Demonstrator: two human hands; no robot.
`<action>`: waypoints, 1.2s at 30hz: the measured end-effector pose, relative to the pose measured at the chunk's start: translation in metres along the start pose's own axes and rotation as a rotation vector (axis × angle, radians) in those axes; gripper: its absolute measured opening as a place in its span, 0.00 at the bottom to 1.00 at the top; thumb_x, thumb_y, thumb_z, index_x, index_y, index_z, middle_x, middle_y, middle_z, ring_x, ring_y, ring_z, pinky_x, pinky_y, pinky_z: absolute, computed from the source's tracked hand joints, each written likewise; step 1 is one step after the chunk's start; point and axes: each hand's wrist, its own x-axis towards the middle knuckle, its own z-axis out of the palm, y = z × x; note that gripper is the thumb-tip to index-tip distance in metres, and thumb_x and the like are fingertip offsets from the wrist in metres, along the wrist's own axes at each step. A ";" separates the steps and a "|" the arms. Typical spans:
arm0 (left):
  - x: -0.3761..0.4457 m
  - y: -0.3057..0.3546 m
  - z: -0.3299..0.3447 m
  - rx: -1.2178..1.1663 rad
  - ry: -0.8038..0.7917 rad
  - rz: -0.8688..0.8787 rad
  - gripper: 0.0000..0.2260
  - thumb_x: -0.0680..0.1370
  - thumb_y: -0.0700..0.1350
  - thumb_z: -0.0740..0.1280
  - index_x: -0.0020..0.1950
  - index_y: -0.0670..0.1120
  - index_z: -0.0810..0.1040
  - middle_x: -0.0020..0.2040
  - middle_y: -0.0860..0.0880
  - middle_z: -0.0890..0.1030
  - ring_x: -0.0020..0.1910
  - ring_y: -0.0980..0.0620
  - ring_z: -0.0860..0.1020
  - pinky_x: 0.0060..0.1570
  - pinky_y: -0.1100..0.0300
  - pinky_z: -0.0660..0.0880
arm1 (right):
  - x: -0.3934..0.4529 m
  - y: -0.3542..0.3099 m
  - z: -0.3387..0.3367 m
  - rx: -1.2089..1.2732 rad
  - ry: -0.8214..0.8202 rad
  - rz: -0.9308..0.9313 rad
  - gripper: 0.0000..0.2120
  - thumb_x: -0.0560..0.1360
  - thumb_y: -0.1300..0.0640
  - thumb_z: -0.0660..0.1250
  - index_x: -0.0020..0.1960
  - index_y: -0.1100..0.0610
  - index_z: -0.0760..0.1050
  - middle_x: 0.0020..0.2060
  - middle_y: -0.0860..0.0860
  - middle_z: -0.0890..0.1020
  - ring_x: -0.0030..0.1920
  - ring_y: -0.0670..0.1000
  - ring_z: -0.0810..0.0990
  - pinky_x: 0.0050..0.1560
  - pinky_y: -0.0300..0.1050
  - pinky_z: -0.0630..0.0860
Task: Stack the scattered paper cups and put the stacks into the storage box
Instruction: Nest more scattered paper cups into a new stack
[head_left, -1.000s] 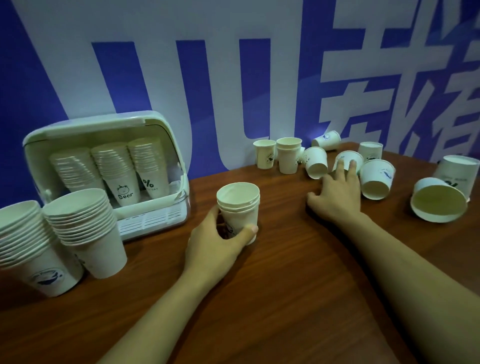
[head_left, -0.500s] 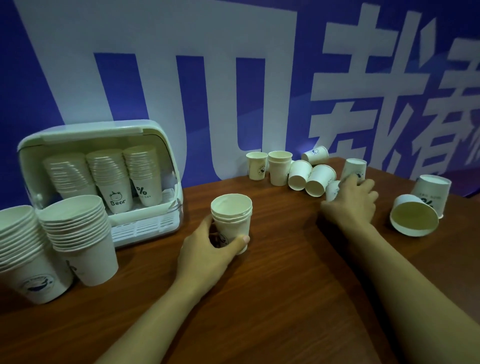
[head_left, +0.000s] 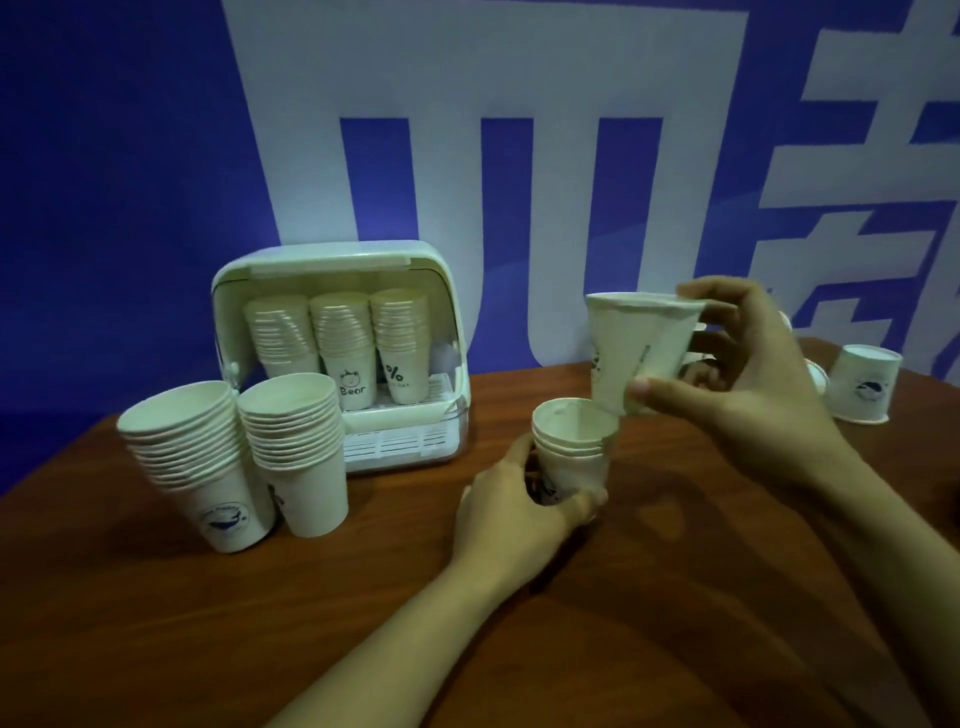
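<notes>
My left hand (head_left: 511, 506) grips a short stack of white paper cups (head_left: 571, 452) standing upright on the brown table. My right hand (head_left: 748, 379) holds a single paper cup (head_left: 631, 353) upright, its base just above the right rim of that stack. The white storage box (head_left: 332, 270) stands open at the back left, with three cup stacks (head_left: 337, 343) inside. Two tall stacks (head_left: 244, 452) stand on the table in front of the box's left side.
An upside-down cup (head_left: 862, 382) sits at the far right on the table (head_left: 156, 623). More loose cups are mostly hidden behind my right hand. A blue and white printed wall runs right behind the table.
My right hand has picked a cup out of the scattered group at the right and carried it left, above the stack in my left hand. The camera has swung to the left.
</notes>
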 end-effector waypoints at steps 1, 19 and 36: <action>0.000 0.000 0.000 -0.005 0.001 -0.002 0.38 0.62 0.72 0.72 0.71 0.64 0.74 0.58 0.61 0.85 0.60 0.53 0.81 0.63 0.46 0.79 | -0.003 -0.003 0.008 0.004 -0.045 -0.021 0.37 0.64 0.60 0.80 0.67 0.46 0.67 0.59 0.40 0.76 0.56 0.39 0.79 0.49 0.38 0.82; -0.004 0.001 -0.003 0.094 -0.007 0.031 0.29 0.69 0.66 0.73 0.69 0.66 0.74 0.58 0.61 0.85 0.59 0.54 0.82 0.64 0.47 0.77 | -0.008 0.021 0.036 -0.077 -0.046 -0.016 0.36 0.66 0.59 0.81 0.66 0.45 0.65 0.61 0.43 0.76 0.58 0.41 0.79 0.48 0.43 0.80; -0.010 0.009 -0.006 0.068 -0.043 0.046 0.34 0.67 0.71 0.71 0.72 0.64 0.73 0.62 0.60 0.84 0.63 0.53 0.80 0.68 0.43 0.75 | -0.017 0.037 0.036 -0.538 -0.164 0.062 0.31 0.78 0.31 0.49 0.73 0.45 0.70 0.69 0.45 0.72 0.71 0.48 0.67 0.72 0.56 0.62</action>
